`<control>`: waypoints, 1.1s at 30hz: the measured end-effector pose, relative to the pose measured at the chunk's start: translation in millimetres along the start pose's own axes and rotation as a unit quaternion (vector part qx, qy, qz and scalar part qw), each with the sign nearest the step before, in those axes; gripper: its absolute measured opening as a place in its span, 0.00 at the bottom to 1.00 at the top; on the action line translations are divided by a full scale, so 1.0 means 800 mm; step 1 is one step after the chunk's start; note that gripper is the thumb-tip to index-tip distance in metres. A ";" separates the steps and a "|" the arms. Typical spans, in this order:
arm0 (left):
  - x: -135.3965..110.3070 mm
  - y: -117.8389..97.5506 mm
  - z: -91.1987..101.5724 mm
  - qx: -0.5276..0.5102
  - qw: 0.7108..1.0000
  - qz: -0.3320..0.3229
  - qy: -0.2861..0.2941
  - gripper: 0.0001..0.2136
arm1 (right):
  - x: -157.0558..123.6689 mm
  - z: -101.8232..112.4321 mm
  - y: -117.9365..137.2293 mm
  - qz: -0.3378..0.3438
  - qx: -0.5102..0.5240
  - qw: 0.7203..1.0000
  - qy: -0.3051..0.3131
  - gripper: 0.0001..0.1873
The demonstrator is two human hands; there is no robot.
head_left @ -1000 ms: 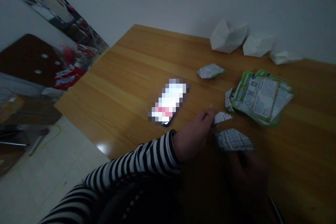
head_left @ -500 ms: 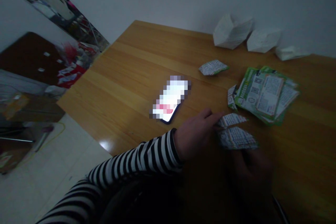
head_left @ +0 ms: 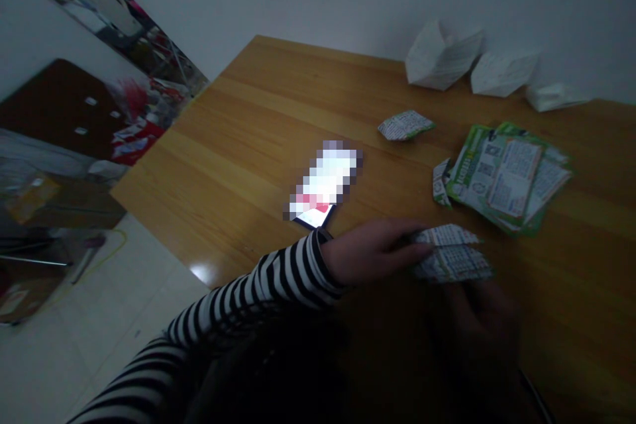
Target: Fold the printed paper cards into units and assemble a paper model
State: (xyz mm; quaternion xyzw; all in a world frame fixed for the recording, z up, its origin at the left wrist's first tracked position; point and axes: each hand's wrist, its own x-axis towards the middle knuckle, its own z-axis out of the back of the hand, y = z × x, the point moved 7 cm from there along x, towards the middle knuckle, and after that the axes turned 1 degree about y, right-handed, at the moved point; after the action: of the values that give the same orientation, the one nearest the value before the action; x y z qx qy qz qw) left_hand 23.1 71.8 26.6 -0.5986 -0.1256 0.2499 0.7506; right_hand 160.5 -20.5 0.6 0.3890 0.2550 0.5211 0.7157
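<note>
My left hand (head_left: 370, 250), in a black-and-white striped sleeve, pinches the left edge of a folded printed paper (head_left: 450, 253) just above the wooden table (head_left: 258, 126). My right hand (head_left: 477, 315) lies in deep shadow under the paper's right side; its fingers seem to grip the paper from below, though they are hard to make out. The paper is white with small dark print and is partly folded.
A lit phone (head_left: 322, 184) lies on the table left of my hands. A stack of green-and-white leaflets (head_left: 507, 175) sits to the right, with a small folded piece (head_left: 440, 182) beside it and another (head_left: 405, 124) further back. Three white folded paper shapes (head_left: 442, 59) stand by the wall.
My left hand has shifted right and flattened along the paper's edge. The paper's upper flap has come down onto the lower part. The view has drifted slightly.
</note>
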 end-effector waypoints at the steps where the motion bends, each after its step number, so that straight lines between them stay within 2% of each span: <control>1: 0.000 0.002 -0.001 -0.017 1.000 0.006 -0.002 0.15 | 0.000 -0.001 0.000 -0.002 0.003 1.000 0.003 0.13; 5: 0.000 0.008 0.002 -0.002 0.998 0.038 -0.051 0.16 | 0.001 -0.001 0.000 -0.008 0.009 1.000 0.015 0.13; 8: -0.001 0.003 0.003 0.035 0.996 0.024 -0.075 0.17 | 0.003 0.000 0.001 -0.015 0.011 1.000 0.012 0.13; 10: -0.002 0.000 0.001 0.083 0.993 0.022 -0.079 0.20 | 0.004 0.001 0.002 -0.018 0.028 0.999 0.012 0.12; 14: -0.003 0.005 -0.006 0.213 0.972 0.074 -0.057 0.24 | 0.003 0.003 0.001 -0.030 0.050 0.998 0.008 0.12; 16: -0.003 0.005 -0.008 0.235 0.967 0.083 -0.052 0.25 | 0.001 0.003 -0.002 -0.039 0.051 0.998 0.008 0.11; 22: -0.003 -0.001 -0.003 0.107 0.992 0.041 -0.055 0.17 | 0.000 0.003 -0.003 -0.027 0.057 0.998 0.018 0.11; 26: -0.004 0.003 0.003 0.041 0.996 0.059 -0.059 0.14 | 0.004 0.003 0.004 -0.015 0.052 0.998 0.029 0.11; 33: -0.006 0.000 0.011 0.045 0.993 0.058 -0.088 0.13 | 0.001 0.005 0.002 -0.008 0.025 0.999 0.033 0.13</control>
State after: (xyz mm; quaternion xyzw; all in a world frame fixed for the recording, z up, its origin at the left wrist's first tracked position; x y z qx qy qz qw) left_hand 14.6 76.5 29.0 -0.5460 -0.1450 0.3503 0.7471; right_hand 162.8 -20.4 4.2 0.3876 0.2944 0.5213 0.7010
